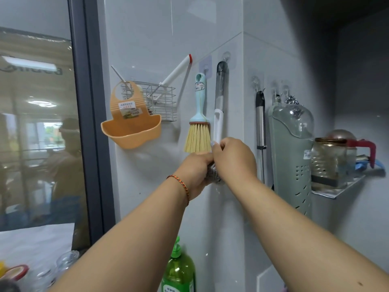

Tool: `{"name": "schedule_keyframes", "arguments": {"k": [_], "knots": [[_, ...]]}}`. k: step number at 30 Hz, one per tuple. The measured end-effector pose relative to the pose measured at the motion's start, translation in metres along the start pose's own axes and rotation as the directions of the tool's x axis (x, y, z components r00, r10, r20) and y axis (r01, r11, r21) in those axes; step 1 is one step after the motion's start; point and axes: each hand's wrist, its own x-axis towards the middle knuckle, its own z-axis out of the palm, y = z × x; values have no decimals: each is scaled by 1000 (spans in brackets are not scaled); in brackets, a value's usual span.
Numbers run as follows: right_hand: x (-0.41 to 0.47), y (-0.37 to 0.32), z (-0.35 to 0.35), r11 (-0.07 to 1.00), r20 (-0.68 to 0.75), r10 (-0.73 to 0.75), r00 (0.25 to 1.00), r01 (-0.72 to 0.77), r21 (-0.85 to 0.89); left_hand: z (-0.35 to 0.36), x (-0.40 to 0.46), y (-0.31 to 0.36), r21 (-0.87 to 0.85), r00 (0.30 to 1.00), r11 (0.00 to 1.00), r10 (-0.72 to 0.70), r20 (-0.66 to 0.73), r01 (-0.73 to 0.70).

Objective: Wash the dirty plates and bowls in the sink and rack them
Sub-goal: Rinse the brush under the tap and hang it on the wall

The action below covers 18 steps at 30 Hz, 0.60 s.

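Reaching up to the tiled wall (157,28), both hands are seen closed round the lower end of a hanging dish brush (219,114), whose clear and white handle runs up to a hook near the tile joint. The left hand (196,171), a braided red cord (181,184) at its wrist, is curled round the grey scrubbing head (214,175), of which only a little shows between the hands. The right hand (233,157) is clenched just above it, thumb and fingers pinching the white part of the handle.

Just left of that brush a pale blue hand brush (199,123) with straw-coloured bristles is hung on its own hook, its bristle tips close to the left hand. Further left a wire basket (162,102) is fixed to the wall, with a white, red-tipped tool (176,72) leaning out of it and an orange silicone pouch (130,127) hung over its front. To the right are seen a steel handle (260,123), a grey-green holder (288,161) with a clear domed lid, and a small shelf (336,189) bearing glass jars (328,159).

A green bottle of dish liquid (179,270) stands below the arms. No plates, bowls or sink are in view, so their place cannot be told. Glassware (67,260) is visible at the lower left, beside a dark-framed glass door (37,123).
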Motion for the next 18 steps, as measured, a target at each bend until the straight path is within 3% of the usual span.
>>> {"name": "schedule_keyframes", "arguments": {"k": [4,6,8,10,12,15,18], "knots": [[-35,8,3,995,-198,-93,976,95,-1,-12,-7,-18,73,982,997,-19,-188,33],[-64,10,9,972,-346,-179,921,220,82,-20,-26,-32,89,963,995,-10,-270,35],[-101,10,19,926,-378,-228,897,320,200,-27,-59,-51,33,952,998,-46,-304,59],[-143,15,36,878,-297,-256,920,350,327,-34,-100,-76,2,936,993,-110,-336,117],[-191,22,58,847,-166,-238,957,288,447,-48,-148,-105,-30,920,984,-174,-352,174],[-259,36,94,842,140,-88,986,-1,540,-72,-225,-149,34,897,971,-207,-390,238],[-322,48,132,852,470,22,882,-263,454,-102,-301,-182,101,829,938,-239,-507,332]]}}
